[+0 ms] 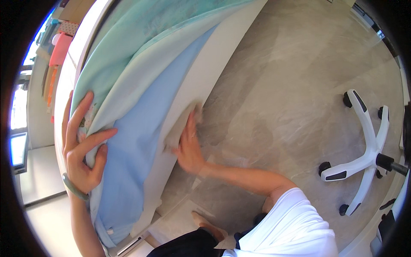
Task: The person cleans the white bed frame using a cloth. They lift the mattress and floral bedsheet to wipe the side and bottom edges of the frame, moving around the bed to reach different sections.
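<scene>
Pale green floral bedding (pixel 128 61) lies along a long white panel (pixel 224 51), its edge folded over above a light blue fabric layer (pixel 135 128). At the left, my left hand (pixel 82 144), with a jade-coloured bangle at the wrist, has its fingers spread over the green fold and its thumb against the fold's edge. My right hand (pixel 191 146) is at the panel's outer edge, over a beige cloth (pixel 179 127). Hand and cloth are blurred, and the fingertips are hard to make out.
A white five-armed chair base (pixel 369 151) with black casters stands on the grey-beige floor (pixel 282 80) to the right. A pink container (pixel 61 48) and other items are at the upper left, above a screen (pixel 18 149). A bare foot (pixel 208 225) shows below.
</scene>
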`<action>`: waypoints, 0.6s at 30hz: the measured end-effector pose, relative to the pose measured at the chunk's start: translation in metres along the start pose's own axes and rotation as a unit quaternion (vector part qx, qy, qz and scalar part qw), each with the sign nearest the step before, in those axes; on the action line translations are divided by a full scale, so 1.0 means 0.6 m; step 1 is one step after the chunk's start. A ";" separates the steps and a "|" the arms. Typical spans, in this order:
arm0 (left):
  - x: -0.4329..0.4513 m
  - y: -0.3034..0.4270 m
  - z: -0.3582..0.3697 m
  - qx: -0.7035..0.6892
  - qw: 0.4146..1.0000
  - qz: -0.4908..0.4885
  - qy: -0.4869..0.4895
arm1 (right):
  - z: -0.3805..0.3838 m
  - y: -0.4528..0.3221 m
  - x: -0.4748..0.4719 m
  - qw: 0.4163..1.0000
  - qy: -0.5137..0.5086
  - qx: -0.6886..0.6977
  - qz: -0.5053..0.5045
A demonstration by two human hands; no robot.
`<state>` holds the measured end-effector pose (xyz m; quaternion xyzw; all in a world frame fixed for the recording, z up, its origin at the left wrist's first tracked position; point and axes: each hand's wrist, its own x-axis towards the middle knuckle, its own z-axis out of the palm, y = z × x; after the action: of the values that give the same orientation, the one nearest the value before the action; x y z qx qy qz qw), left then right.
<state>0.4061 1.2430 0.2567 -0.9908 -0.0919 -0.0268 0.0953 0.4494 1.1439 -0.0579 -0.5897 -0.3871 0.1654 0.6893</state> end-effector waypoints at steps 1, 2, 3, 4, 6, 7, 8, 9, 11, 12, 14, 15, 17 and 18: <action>0.001 0.002 -0.001 -0.006 1.000 -0.007 0.000 | 0.000 -0.008 0.006 1.000 0.011 0.003 0.012; 0.002 0.005 -0.001 -0.011 1.000 -0.015 0.001 | 0.000 -0.014 0.012 0.999 0.022 0.006 0.025; 0.000 0.006 0.000 -0.017 1.000 -0.025 -0.002 | -0.001 -0.020 0.018 0.999 0.030 0.011 0.038; -0.002 0.007 -0.001 -0.014 1.000 -0.027 -0.004 | -0.009 -0.016 0.042 0.997 0.066 0.001 0.045; -0.003 0.007 -0.002 -0.008 0.999 -0.030 -0.008 | -0.039 0.027 0.133 0.989 0.138 -0.019 0.057; -0.003 0.008 -0.004 -0.004 0.999 -0.033 -0.007 | -0.058 0.055 0.178 0.984 0.165 -0.022 0.055; -0.003 0.009 -0.004 -0.005 0.999 -0.034 -0.004 | -0.088 0.087 0.224 0.979 0.193 -0.031 0.053; -0.003 0.011 -0.002 -0.008 0.999 -0.037 -0.004 | -0.132 0.108 0.279 0.972 0.215 0.020 0.093; -0.002 0.012 0.002 -0.004 0.999 -0.034 -0.004 | -0.189 0.132 0.330 0.956 0.243 0.082 0.145; 0.001 0.011 -0.001 0.003 0.999 -0.033 -0.002 | -0.200 0.144 0.343 0.952 0.248 0.098 0.153; 0.006 0.013 -0.002 0.001 0.999 -0.031 -0.007 | -0.199 0.160 0.331 0.959 0.247 0.069 0.120; 0.007 0.013 -0.002 0.002 0.999 -0.031 -0.011 | -0.173 0.170 0.298 0.967 0.239 0.028 0.081; 0.000 0.011 -0.003 0.002 0.999 -0.041 -0.015 | -0.108 0.105 0.182 0.983 0.168 0.026 0.063; -0.001 0.011 -0.003 -0.001 0.999 -0.042 -0.014 | -0.084 0.065 0.115 0.990 0.082 0.024 0.113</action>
<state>0.4067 1.2364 0.2572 -0.9865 -0.1347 -0.0168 0.0920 0.5398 1.1660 -0.0712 -0.6241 -0.2563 0.2028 0.7097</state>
